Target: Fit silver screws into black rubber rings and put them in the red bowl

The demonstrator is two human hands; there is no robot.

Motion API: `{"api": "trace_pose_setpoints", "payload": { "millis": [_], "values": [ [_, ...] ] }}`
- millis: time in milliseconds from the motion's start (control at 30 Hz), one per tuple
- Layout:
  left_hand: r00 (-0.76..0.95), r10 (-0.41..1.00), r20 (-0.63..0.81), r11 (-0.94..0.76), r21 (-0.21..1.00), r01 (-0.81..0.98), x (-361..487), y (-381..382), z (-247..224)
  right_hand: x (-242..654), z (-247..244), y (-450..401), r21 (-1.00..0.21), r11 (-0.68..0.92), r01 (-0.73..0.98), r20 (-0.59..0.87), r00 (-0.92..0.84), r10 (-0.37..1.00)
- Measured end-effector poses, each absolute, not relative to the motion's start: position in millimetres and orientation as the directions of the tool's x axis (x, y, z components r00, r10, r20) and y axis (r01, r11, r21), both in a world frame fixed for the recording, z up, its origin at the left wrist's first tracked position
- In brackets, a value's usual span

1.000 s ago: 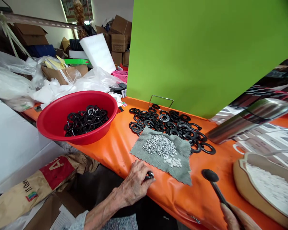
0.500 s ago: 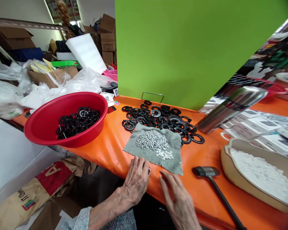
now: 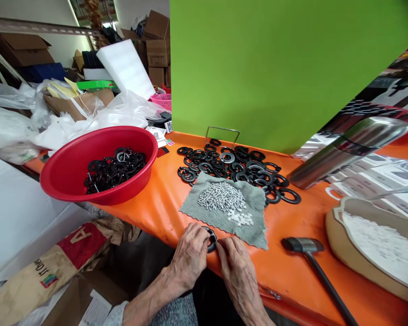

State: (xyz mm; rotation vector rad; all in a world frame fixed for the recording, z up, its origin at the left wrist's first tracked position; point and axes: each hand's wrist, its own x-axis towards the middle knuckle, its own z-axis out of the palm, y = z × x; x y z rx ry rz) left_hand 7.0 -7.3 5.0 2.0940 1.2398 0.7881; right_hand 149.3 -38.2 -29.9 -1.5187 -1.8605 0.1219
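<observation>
Between my hands, at the front edge of the orange-covered table, is a black ring [image 3: 212,246]. My left hand [image 3: 190,253] grips its left side, fingers curled over it and hiding part of it. With thumb and fingertips closed at the ring's right edge, my right hand [image 3: 237,267] pinches it; anything small inside that pinch is hidden. Just beyond lies a grey-green cloth [image 3: 193,199] bearing a heap of small metal screws [image 3: 221,196] and a few white bits [image 3: 240,218]. Behind the cloth, many similar black rings [image 3: 238,167] lie in a loose pile.
A red basin [image 3: 64,176] on the left contains black rings with metal pins. To the right lie a hammer [image 3: 302,245] and a tan tub [image 3: 336,226] of white pieces. A steel flask [image 3: 340,156] stands behind them, near a green panel [image 3: 275,68].
My right hand has moved in from the right and closed its fingers at the ring. The black ring, mostly hidden under my left hand before, now shows. The view has shifted slightly.
</observation>
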Motion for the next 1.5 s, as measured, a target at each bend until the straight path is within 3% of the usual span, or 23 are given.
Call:
{"api": "trace_pose_setpoints", "payload": {
  "millis": [367,500,700,900,1033,1233,1400,1500],
  "values": [
    [0.383,0.88,0.281,-0.459,0.715,0.528,6.2,-7.4,-5.4,152.6,-30.1,-38.1,-0.543,0.313,0.779,0.439,-0.055,0.897],
    [0.363,0.894,0.264,-0.411,0.806,0.426,1.8,-3.8,0.2,159.9,-33.1,-33.2,-0.595,0.352,0.723,0.438,-0.075,0.896],
    [0.334,0.936,0.108,-0.203,0.942,0.266,-16.0,-1.3,23.8,162.2,-15.7,-26.2,-0.735,0.405,0.544,0.376,-0.17,0.911],
    [0.387,0.922,0.008,-0.09,0.977,0.193,-30.6,-1.1,35.3,151.3,18.9,-28.8,-0.878,0.242,0.413,0.199,-0.145,0.969],
    [0.526,0.846,-0.089,-0.02,0.98,0.197,-39.7,-2.7,44.6,144.9,15.8,-35.3,-0.94,0.052,0.338,0.021,-0.096,0.995],
    [0.595,0.803,0.031,-0.326,0.858,0.396,-33.6,-9.3,47.3,124.2,-2.7,-33.6,-0.968,-0.139,0.209,-0.146,-0.017,0.989],
    [0.515,0.855,0.062,-0.317,0.849,0.423,-19.8,-6.7,34.7,155.2,-3.0,-35.4,-0.937,-0.197,0.288,-0.174,0.104,0.979],
    [0.47,0.879,0.08,-0.301,0.857,0.419,-16.3,-0.5,30.4,221.3,-0.5,-54.0,-0.781,-0.087,0.619,0.13,0.296,0.946]
  ]
}}
